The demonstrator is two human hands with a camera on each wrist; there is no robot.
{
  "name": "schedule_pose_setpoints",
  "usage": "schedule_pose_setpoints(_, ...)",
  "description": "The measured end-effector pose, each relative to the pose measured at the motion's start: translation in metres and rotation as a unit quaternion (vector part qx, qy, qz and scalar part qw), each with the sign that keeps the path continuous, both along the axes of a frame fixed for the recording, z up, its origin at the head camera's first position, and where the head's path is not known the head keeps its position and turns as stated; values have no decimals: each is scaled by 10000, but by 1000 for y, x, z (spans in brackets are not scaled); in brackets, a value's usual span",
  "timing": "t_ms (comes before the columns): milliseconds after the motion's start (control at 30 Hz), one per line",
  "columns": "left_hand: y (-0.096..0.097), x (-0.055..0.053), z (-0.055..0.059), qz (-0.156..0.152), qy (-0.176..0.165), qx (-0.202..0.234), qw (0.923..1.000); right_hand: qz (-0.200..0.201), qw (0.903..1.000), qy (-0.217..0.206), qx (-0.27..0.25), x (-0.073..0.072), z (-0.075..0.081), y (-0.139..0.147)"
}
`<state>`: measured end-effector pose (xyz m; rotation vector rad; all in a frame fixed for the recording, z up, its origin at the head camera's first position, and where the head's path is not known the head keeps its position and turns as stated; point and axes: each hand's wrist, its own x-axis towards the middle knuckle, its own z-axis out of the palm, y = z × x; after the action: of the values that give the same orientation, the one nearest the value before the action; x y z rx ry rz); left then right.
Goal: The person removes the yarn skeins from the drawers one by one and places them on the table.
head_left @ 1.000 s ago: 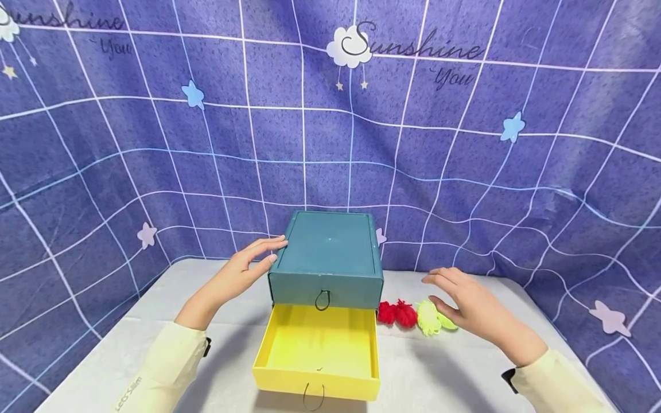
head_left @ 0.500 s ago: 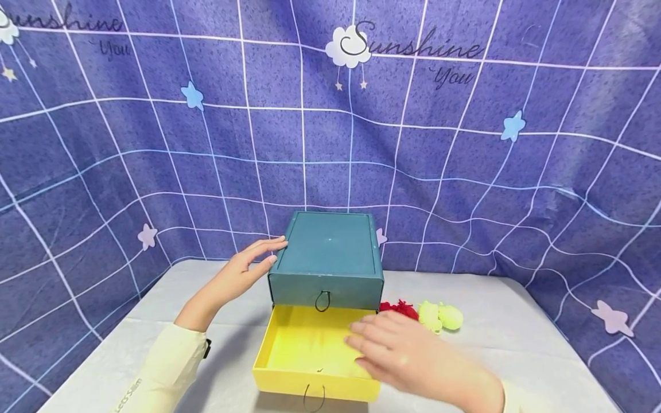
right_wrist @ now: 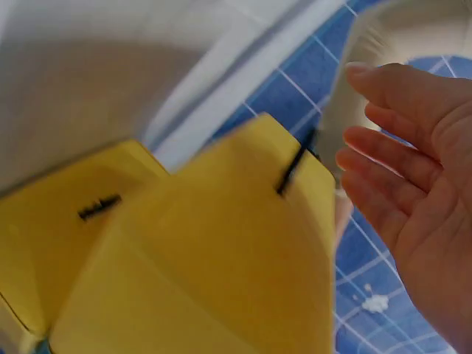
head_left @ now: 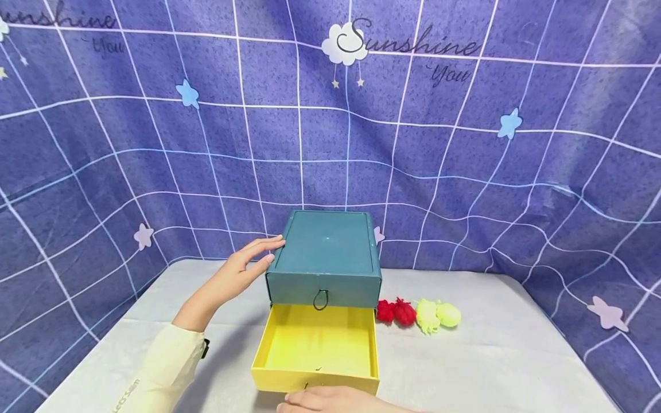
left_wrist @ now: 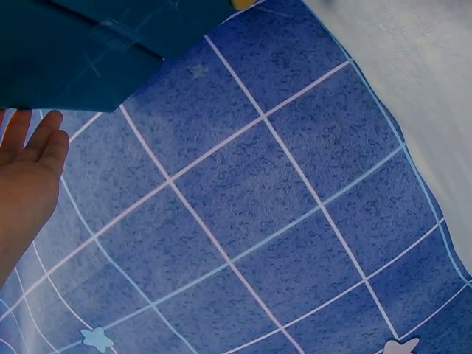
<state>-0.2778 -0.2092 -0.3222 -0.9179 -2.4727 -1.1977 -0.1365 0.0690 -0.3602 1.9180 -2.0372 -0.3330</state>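
My left hand (head_left: 242, 275) rests on the top left edge of a teal drawer box (head_left: 327, 244), fingers extended along it. In the left wrist view its fingertips meet the box's edge. Below the teal front, which carries a dark loop pull, a yellow drawer (head_left: 320, 344) stands pulled out with nothing inside. My right hand (head_left: 330, 400) is low in front of the drawer's front panel, partly cut off by the frame and covering most of its cord loop. The right wrist view shows that hand (right_wrist: 420, 155) with loosely bent fingers and nothing in them, beside the yellow panel and its dark cord (right_wrist: 295, 164).
Right of the box, a row of soft balls lies on the white-covered table (head_left: 490, 355): two red yarn balls (head_left: 404, 313), a fringed lime one (head_left: 427, 315) and a smoother lime one (head_left: 448, 315). A purple gridded cloth (head_left: 439, 172) hangs behind and at both sides.
My right hand has swept from above the lime balls, leftward across the drawer, down to its front. The left hand, box and drawer have kept their places.
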Motion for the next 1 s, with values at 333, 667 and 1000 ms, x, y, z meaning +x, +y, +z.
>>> schedule_pose_setpoints(333, -1, -1, 1, -16, -4, 10, 10000, -165, 9993, 294, -142, -13, -15, -11)
schedule_pose_setpoints(667, 0, -2, -2, -19, 59, 9, 10000, -325, 9988, -345, -79, -23, -8, -13)
schedule_pose_setpoints(1000, 0, -3, -3, -66, 155, 87, 9998, -825, 9959, -6, -360, -41, -8, -9)
